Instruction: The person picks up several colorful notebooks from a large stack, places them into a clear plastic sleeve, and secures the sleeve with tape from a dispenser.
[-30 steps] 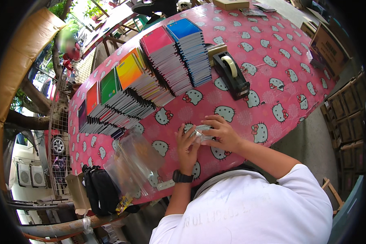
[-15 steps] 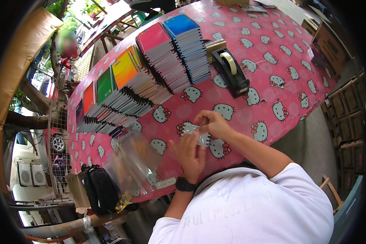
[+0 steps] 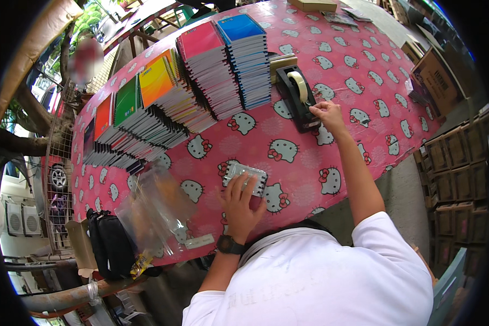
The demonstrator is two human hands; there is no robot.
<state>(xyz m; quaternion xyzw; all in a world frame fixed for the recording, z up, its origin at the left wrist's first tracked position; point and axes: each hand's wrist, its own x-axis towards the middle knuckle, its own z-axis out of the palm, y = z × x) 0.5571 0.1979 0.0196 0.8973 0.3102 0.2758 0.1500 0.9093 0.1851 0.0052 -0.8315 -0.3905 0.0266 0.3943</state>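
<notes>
A small spiral-bound notebook (image 3: 254, 183), with a shiny clear surface, lies on the pink table in front of me. My left hand (image 3: 241, 202) rests on its near side, fingers stretched and a little apart. At the front end of a black tape dispenser (image 3: 304, 120), my right hand (image 3: 327, 114) has its thumb and fingers pinched together. They close on the end of the tape, which is too thin to see clearly. The pale tape roll (image 3: 298, 86) sits in the dispenser. Clear plastic sleeves (image 3: 160, 209) lie loosely left of my left hand.
Tall stacks of spiral notebooks in blue (image 3: 242, 28), pink (image 3: 200, 41), yellow (image 3: 156, 81), green (image 3: 126, 101) and red (image 3: 103, 118) stand across the far left. A black bag (image 3: 111, 244) is at the near left edge. Cardboard boxes (image 3: 437, 81) stand at right.
My right hand has left the small notebook and reached forward right to the tape dispenser. My left hand has settled on the notebook. The view has shifted slightly.
</notes>
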